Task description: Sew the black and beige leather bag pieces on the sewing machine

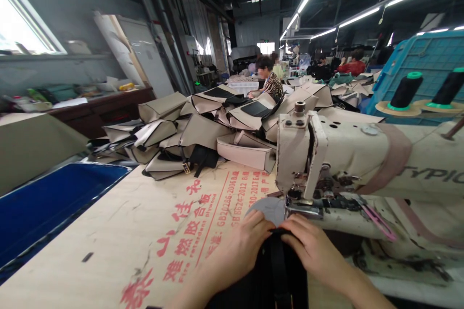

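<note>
Left hand (242, 246) and right hand (314, 247) rest side by side on a black piece (279, 270) lying on the bench (119, 231) just in front of the sewing machine (362, 164). Both hands lie flat with the fingers (261, 222) loosely curved and pressed down on the piece's far edge; neither is closed around it. The fingertips nearly meet over a dark strap that runs down the middle of the piece, which looks matte and pliable. The far edge sits just short of the machine's presser foot (300, 199), beside a round grey plate (268, 208).

The machine is cream-painted metal, chipped and soiled, with a boxy head and a long horizontal arm. The bench top is pale plywood printed with red characters; a glossy blue sheet (47, 207) lies at its left. Behind the machine lies a heap of beige bags (203, 125), stiff and folded flat, some with black panels. Two black thread cones (406, 91) on green cores stand at the right, before a blue crate (427, 58). A seated person (270, 79) is in the background.
</note>
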The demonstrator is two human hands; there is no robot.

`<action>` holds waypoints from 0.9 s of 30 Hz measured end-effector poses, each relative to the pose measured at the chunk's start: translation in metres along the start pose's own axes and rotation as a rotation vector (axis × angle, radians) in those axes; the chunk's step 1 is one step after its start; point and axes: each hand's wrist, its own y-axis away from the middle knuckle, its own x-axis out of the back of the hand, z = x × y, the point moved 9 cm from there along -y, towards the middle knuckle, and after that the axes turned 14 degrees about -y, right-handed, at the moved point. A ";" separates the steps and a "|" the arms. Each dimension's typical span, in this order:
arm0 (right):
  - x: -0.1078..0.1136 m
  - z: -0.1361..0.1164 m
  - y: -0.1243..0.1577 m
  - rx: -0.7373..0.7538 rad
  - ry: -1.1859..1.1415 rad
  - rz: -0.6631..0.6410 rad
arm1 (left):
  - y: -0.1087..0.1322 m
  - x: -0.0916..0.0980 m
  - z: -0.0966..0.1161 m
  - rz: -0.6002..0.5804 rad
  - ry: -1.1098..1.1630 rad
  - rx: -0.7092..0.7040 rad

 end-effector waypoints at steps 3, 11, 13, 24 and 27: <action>0.004 0.000 -0.001 0.007 0.022 0.061 | -0.002 -0.005 -0.009 -0.004 0.071 0.068; 0.010 0.001 -0.001 -0.033 -0.022 0.088 | -0.010 -0.007 -0.006 -0.001 0.082 0.044; 0.011 0.000 -0.004 -0.045 -0.052 0.077 | -0.012 -0.005 -0.006 0.004 0.118 0.042; 0.004 0.007 -0.001 -0.039 -0.133 0.138 | -0.014 0.000 -0.004 -0.025 0.173 0.085; 0.003 0.010 0.005 -0.027 -0.099 0.186 | -0.002 0.002 -0.002 -0.040 0.170 0.116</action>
